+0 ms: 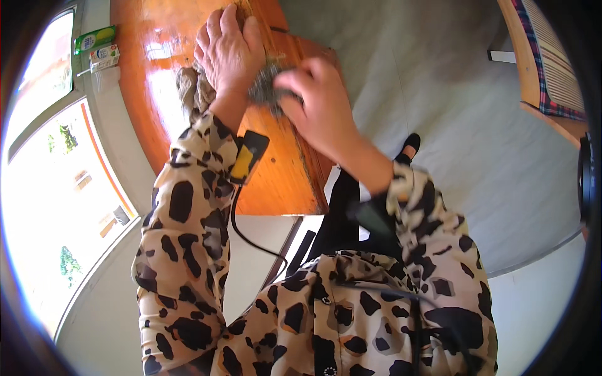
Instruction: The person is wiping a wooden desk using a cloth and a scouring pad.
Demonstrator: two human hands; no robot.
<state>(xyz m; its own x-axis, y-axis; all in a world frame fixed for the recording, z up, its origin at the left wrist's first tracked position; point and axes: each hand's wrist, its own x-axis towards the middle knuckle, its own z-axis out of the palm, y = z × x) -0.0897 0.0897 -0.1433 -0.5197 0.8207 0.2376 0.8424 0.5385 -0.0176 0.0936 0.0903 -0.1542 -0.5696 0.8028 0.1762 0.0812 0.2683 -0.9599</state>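
Note:
My left hand [229,53] lies flat on the glossy orange-brown wooden tabletop [276,169], its fingers stretched toward the far side. Close to its right, my right hand [320,103] is slightly blurred, with thumb and fingers closed on a grey, fuzzy scouring pad [266,89]. The pad is over the wood, near the table's right edge; its far side is partly smeared. A crumpled brown-grey cloth [189,91] sits beside my left wrist. At my left cuff there is a small black and yellow device [248,156] with a black cable.
A green packet [95,39] and a small white carton [104,57] stand on the window ledge at the left. Bright windows [69,207] run along that side. Grey floor [433,106] spreads to the right, with a wooden seat bearing a striped cushion [555,59] at far right.

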